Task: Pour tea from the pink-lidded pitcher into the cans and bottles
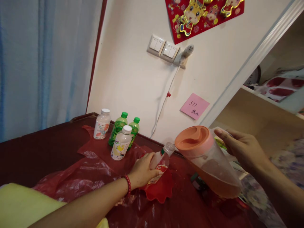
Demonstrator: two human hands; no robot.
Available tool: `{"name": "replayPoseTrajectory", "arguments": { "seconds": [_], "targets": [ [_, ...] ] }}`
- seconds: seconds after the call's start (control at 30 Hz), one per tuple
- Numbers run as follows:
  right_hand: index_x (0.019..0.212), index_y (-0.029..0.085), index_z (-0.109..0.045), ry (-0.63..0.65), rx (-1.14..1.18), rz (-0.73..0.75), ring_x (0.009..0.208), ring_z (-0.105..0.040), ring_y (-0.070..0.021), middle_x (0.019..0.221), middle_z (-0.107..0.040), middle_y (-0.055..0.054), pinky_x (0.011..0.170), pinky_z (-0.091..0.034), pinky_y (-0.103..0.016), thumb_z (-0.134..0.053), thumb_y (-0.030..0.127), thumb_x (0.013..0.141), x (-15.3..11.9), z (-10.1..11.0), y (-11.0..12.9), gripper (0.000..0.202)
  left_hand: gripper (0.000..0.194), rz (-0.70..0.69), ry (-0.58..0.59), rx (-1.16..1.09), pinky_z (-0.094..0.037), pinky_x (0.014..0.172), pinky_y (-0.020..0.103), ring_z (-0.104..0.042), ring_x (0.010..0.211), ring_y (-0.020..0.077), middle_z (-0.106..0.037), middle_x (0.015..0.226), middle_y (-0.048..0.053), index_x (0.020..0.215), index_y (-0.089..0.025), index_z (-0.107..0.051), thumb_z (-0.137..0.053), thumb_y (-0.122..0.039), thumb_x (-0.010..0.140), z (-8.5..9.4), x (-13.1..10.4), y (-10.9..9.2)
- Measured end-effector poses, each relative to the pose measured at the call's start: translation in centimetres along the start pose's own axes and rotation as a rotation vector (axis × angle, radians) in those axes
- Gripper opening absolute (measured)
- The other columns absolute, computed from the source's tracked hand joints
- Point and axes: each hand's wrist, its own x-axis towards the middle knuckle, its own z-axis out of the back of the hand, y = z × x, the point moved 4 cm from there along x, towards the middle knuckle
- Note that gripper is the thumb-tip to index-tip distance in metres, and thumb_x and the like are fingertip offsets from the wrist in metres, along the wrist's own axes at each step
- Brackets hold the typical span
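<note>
My left hand (142,171), with a red bead bracelet at the wrist, is wrapped round a clear open-topped bottle (159,163) with a red and white label. The bottle stands over a red scalloped dish (159,189). My right hand (241,147) grips the handle of a clear pitcher (213,167) with an orange lid (193,138). The pitcher is tilted to the left and holds amber liquid. Its lidded rim is just right of the bottle's mouth. No stream of liquid can be made out between them.
Two white-capped bottles (102,125) (121,144) and two green-capped bottles (118,126) (134,129) stand at the table's back left. Red plastic film (95,172) covers part of the dark table (19,158). A white cable (161,110) hangs down the wall.
</note>
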Motion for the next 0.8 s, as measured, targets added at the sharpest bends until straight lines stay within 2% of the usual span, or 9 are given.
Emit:
{"name": "replayPoseTrajectory", "arguments": {
  "seconds": [0.13,0.33,0.57,0.8],
  "targets": [
    [0.085,0.017,-0.077,0.07,-0.051,-0.041,0.053,-0.027,-0.0123,0.054,-0.029,0.005,0.05,-0.02,-0.029,-0.068,0.085,0.068,0.29,-0.11,-0.43,0.071,0.06,-0.005,0.003,-0.001,-0.048,0.101,0.042,-0.063,0.124,0.0338,-0.069,0.133,0.01,0.131,-0.023,-0.058,-0.08,-0.038,0.077,0.06,0.02,-0.14],
    [0.075,0.016,-0.072,0.068,-0.102,-0.026,0.053,-0.03,-0.0122,0.055,-0.034,0.004,0.049,-0.023,-0.028,-0.065,0.088,0.068,0.34,-0.2,0.15,0.072,0.059,0.001,0.008,0.001,-0.049,0.1,0.043,-0.064,0.121,0.0344,-0.07,0.13,0.01,0.13,-0.022,-0.059,-0.079,-0.037,0.077,0.11,0.0,-0.15],
    [0.081,0.015,-0.073,0.066,-0.13,-0.031,0.051,-0.028,-0.0121,0.054,-0.032,0.004,0.047,-0.021,-0.028,-0.063,0.088,0.07,0.12,-0.12,0.51,0.075,0.061,-0.002,0.008,0.006,-0.047,0.103,0.046,-0.062,0.124,0.0355,-0.068,0.134,0.012,0.132,-0.021,-0.059,-0.079,-0.036,0.077,0.07,-0.06,-0.06],
    [0.068,0.017,-0.066,0.067,-0.14,-0.022,0.05,-0.028,-0.0116,0.053,-0.032,0.004,0.046,-0.021,-0.028,-0.063,0.086,0.073,0.17,-0.04,0.33,0.068,0.06,-0.008,0.005,-0.005,-0.047,0.102,0.045,-0.063,0.123,0.0346,-0.069,0.133,0.01,0.131,-0.022,-0.059,-0.079,-0.036,0.076,0.04,0.12,-0.01]
  ]
}}
